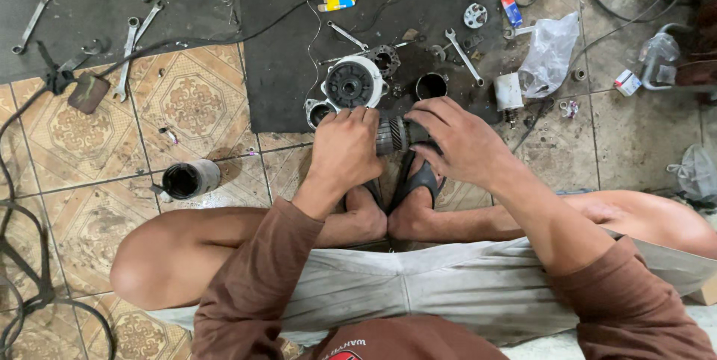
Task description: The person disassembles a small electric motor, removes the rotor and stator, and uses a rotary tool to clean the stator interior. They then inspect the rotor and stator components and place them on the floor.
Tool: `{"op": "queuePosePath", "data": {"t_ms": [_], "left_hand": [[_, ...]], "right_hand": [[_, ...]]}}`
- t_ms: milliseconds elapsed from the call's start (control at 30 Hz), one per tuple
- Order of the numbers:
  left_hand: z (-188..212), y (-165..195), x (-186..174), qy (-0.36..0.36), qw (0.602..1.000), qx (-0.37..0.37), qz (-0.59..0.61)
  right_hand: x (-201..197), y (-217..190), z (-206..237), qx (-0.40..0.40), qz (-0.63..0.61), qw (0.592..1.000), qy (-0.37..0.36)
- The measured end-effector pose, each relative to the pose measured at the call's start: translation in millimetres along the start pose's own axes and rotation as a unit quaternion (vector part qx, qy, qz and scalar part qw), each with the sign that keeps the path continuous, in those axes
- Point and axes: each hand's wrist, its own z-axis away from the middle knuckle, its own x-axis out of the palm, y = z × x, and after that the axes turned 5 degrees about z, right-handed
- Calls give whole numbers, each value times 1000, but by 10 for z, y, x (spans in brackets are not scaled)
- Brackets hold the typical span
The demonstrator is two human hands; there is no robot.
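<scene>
Your left hand (pixel 346 143) and right hand (pixel 457 140) are both closed around a ribbed metal armature (pixel 394 134), holding it level between them just above your feet, over the near edge of the dark rubber mat (pixel 299 24). Your left fingers wrap one end; your right fingers curl over the other, hiding most of it.

Just beyond your knuckles on the mat sits a round grey motor housing (pixel 353 82), with a small cup-shaped part (pixel 317 112) touching its near left side and a black cylinder (pixel 431 86) to its right. Two spanners (pixel 463 55) lie further back, near a crumpled plastic bag (pixel 550 52) on the tiled floor (pixel 82 173).

To your left, well apart, a dark open cylinder (pixel 188 178) lies on its side. More spanners (pixel 128 54) lie scattered on the far left, and black cables (pixel 22 255) loop beside your left knee.
</scene>
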Motion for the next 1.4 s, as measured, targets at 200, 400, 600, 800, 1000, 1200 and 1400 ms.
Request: {"op": "queuePosePath", "data": {"t_ms": [200, 400, 600, 800, 1000, 1200, 1400], "left_hand": [[-28, 11, 96, -12, 999, -17, 39], [-48, 46, 381, -136, 971, -153, 124], [-121, 24, 909, -207, 950, -217, 85], [-185, 42, 1209, -186, 949, -253, 22], [-266, 35, 1218, -130, 959, -252, -26], [-363, 149, 1204, -221, 928, -299, 11], [-1126, 414, 757, -239, 944, -204, 105]], "right_hand": [[23, 67, 27, 48, -23, 998, -26], [-12, 365, 30, 68, -172, 983, -18], [179, 588, -32, 245, -77, 966, -37], [528, 423, -12, 358, 50, 904, -227], [464, 377, -89, 267, 39, 961, -67], [78, -167, -209, 188, -59, 974, -115], [-594, -1654, 108, 53, -234, 968, -67]]}}
